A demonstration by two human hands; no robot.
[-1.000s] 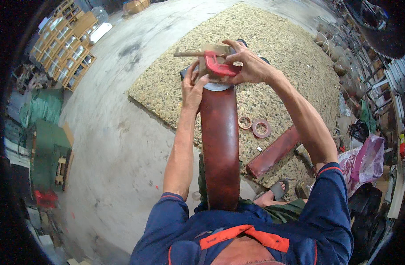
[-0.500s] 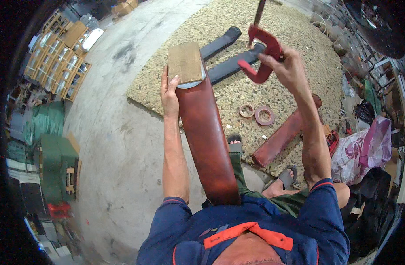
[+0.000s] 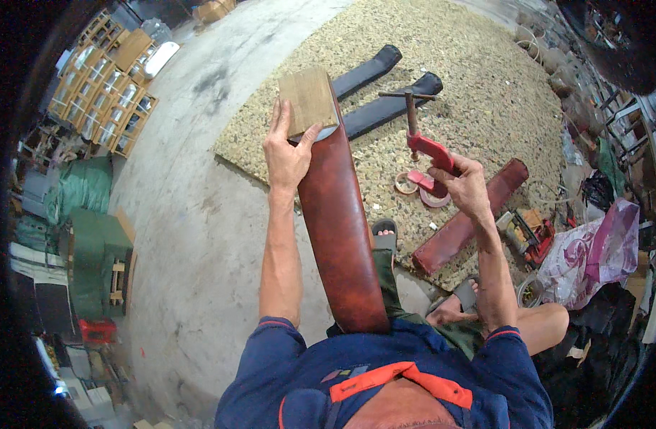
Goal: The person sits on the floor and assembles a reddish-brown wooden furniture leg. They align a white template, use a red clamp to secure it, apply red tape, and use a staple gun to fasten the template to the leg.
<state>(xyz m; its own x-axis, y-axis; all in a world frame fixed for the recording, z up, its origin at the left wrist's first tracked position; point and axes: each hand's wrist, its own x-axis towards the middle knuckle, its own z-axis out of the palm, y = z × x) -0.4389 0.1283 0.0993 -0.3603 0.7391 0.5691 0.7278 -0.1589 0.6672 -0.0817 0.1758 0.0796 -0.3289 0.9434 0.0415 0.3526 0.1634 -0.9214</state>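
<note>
A long padded piece covered in red-brown leather (image 3: pixel 340 229) slants from my lap up and away from me. A flat wooden block (image 3: pixel 306 99) lies on its far end, with a pale strip showing beneath the block's edge. My left hand (image 3: pixel 286 159) is closed on the block, its fingers along the left side and the thumb across the near edge. To the right, my right hand (image 3: pixel 464 187) grips a red C-clamp (image 3: pixel 435 151) by its frame. The clamp's screw and cross-bar point up, and its jaws are apart with nothing between them.
On the speckled foam sheet (image 3: pixel 271 114) lie two black padded pieces (image 3: pixel 392 104), two tape rolls (image 3: pixel 435 199) partly behind the clamp, and another red-brown padded piece (image 3: pixel 471 218). Farther right are a toolbox (image 3: pixel 537 236) and a plastic bag (image 3: pixel 585 250). Wooden frames (image 3: pixel 103 93) stand at the far left.
My right hand has lowered the C-clamp toward me and turned it, so its cross-bar now shows. My left hand has shifted, bringing its thumb farther across the block's near edge.
</note>
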